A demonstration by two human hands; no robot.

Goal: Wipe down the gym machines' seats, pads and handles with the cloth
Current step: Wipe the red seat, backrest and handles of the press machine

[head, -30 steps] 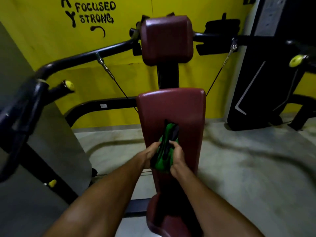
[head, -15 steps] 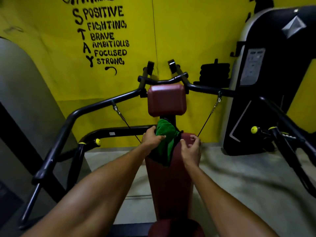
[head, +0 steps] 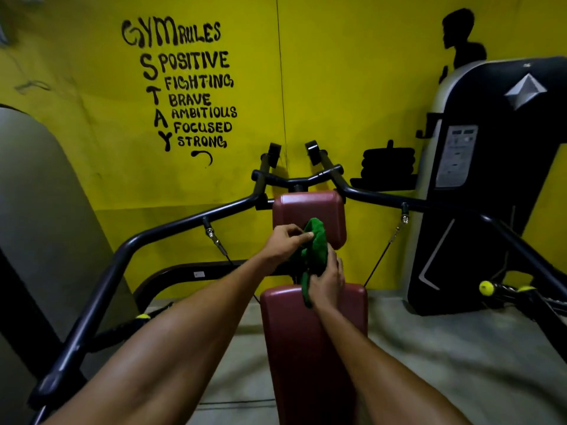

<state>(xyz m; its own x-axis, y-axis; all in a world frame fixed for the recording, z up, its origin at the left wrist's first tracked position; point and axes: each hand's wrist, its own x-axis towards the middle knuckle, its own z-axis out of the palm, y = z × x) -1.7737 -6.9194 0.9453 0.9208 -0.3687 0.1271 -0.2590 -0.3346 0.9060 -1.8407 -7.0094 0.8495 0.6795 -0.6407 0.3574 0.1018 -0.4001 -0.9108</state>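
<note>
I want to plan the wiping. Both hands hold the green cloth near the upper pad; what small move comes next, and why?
Probably press the cloth flat on the upper pad and wipe across it: the left hand and right hand hold it bunched just in front of that pad.

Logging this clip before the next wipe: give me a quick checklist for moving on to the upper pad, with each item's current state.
1. Grip on the cloth: ok; the left hand pinches its top, the right hand grips its lower end.
2. Spread of the cloth for wiping: not ok; it is bunched between the hands.
3. Contact with the upper pad: cannot tell; the cloth sits in front of it.
4. Face of the upper pad unobstructed: ok; nothing else lies over it.
5. Dirt left on the lower pad: cannot tell; too dim.
</note>
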